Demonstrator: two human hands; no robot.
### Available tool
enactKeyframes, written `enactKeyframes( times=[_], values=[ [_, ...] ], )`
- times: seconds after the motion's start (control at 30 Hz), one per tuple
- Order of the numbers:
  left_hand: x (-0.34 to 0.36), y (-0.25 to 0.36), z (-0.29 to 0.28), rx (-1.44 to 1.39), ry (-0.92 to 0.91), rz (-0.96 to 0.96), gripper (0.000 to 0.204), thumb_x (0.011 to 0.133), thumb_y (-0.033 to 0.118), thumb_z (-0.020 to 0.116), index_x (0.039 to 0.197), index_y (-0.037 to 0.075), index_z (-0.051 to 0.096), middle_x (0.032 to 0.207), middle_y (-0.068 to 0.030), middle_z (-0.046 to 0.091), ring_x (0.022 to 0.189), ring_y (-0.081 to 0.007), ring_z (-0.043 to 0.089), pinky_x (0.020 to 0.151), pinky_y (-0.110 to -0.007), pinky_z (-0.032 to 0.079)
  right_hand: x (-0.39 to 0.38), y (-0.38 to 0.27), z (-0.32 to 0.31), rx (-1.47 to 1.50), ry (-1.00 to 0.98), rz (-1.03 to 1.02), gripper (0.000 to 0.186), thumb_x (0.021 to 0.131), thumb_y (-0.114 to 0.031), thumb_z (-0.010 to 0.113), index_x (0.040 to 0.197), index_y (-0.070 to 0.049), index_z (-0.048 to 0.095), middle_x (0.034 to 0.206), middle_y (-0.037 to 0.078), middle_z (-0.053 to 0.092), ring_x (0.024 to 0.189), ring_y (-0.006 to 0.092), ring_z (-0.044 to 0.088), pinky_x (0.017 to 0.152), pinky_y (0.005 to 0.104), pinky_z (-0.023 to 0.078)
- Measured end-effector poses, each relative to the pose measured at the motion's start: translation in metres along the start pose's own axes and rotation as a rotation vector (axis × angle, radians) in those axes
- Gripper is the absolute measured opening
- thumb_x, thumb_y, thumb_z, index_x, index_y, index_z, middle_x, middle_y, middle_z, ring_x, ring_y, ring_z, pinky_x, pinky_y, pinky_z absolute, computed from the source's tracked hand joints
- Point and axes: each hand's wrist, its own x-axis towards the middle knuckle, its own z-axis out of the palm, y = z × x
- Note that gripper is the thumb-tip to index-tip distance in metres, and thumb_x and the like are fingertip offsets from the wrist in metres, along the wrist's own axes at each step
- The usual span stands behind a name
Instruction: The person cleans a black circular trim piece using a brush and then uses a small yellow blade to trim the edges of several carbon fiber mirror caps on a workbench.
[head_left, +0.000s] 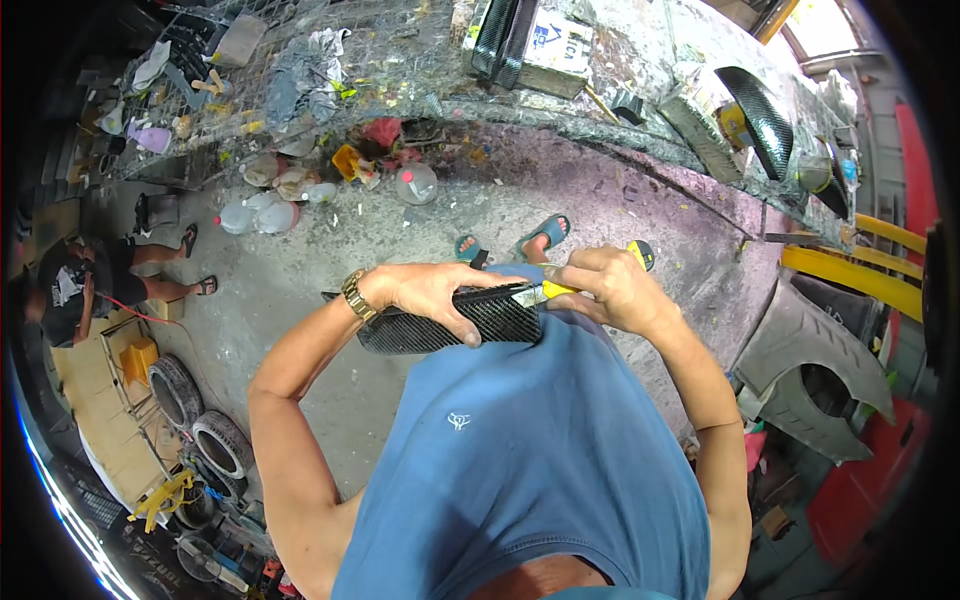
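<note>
while left fingers point(462, 325) clamp panel point(405, 335), right point(598, 284) grip knife point(554, 290).

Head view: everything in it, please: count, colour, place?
carbon-look part: one, black, centre
utility knife: one, yellow, at part's right end
workbench: one, stained grey, top
bottles: several, clear, below workbench
tyres: several, dark, lower left
curved panel: one, grey, right
other person: one, dark clothes, left
clutter: uncountable, mixed colours, lower left
watch: one, gold, left wrist
shirt: one, blue, lower middle
left hand: one, bare, gripping part
right hand: one, bare, holding knife
</note>
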Motion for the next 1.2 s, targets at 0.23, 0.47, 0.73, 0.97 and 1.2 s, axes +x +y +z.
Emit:
enactKeyframes(
  times=[0.23, 0.47, 0.73, 0.97, 1.2],
  values=[
    [0.004, 0.007, -0.001, 0.121, -0.022, 0.067, 0.095, 0.065, 0.014, 0.084, 0.147, 0.014, 0.035, 0.133, -0.0084, 0.056, 0.119, -0.0155, 0.052, 0.103, -0.032, 0.04, 0.011, 0.009, -0.014, 0.026, -0.068, -0.166, 0.03, 0.074, -0.025, 0.074, 0.098, -0.008, 0.066, 0.075, 0.007, 0.057, 0.076, 0.0278, 0.06, 0.068, 0.0416, 0.046],
    [0.008, 0.003, -0.008, 0.077, -0.091, 0.017, 0.096, 0.065, 0.015, 0.083, 0.147, 0.012, 0.034, 0.133, -0.0093, 0.055, 0.116, -0.0145, 0.052, 0.101, -0.032, 0.04, 0.025, 0.023, -0.019, -0.029, -0.21, -0.229, 0.027, 0.08, -0.028, 0.07, 0.096, -0.006, 0.066, 0.082, 0.009, 0.061, 0.082, 0.0288, 0.061, 0.073, 0.0398, 0.048],
    [0.008, -0.057, -0.019, -0.222, -0.025, -0.07, 0.078, 0.065, 0.004, 0.066, 0.139, 0.001, 0.042, 0.122, -0.0036, 0.056, 0.106, -0.0111, 0.051, 0.096, -0.027, 0.042, 0.004, 0.039, -0.011, 0.741, -0.292, 0.125, 0.018, 0.092, -0.02, 0.061, 0.096, -0.003, 0.066, 0.077, 0.007, 0.066, 0.069, 0.0185, 0.062, 0.063, 0.0331, 0.048],
    [0.017, -0.063, -0.02, -0.333, -0.056, -0.118, 0.069, 0.065, 0.011, 0.068, 0.131, 0.0, 0.048, 0.117, -0.0024, 0.058, 0.105, -0.0114, 0.051, 0.092, -0.027, 0.045, 0.007, 0.029, -0.003, 0.38, -0.067, 0.072, 0.018, 0.095, -0.021, 0.053, 0.098, -0.005, 0.06, 0.075, 0.013, 0.061, 0.068, 0.0295, 0.061, 0.061, 0.0388, 0.046],
    [0.021, -0.059, -0.019, -0.212, -0.07, -0.118, 0.069, 0.066, 0.011, 0.068, 0.131, 0.0, 0.049, 0.113, -0.0016, 0.058, 0.1, -0.0106, 0.051, 0.088, -0.027, 0.046, 0.008, 0.019, 0.001, 0.09, -0.071, -0.017, 0.018, 0.09, -0.025, 0.057, 0.092, -0.007, 0.059, 0.081, 0.012, 0.062, 0.075, 0.035, 0.061, 0.064, 0.044, 0.048]
  ],
)
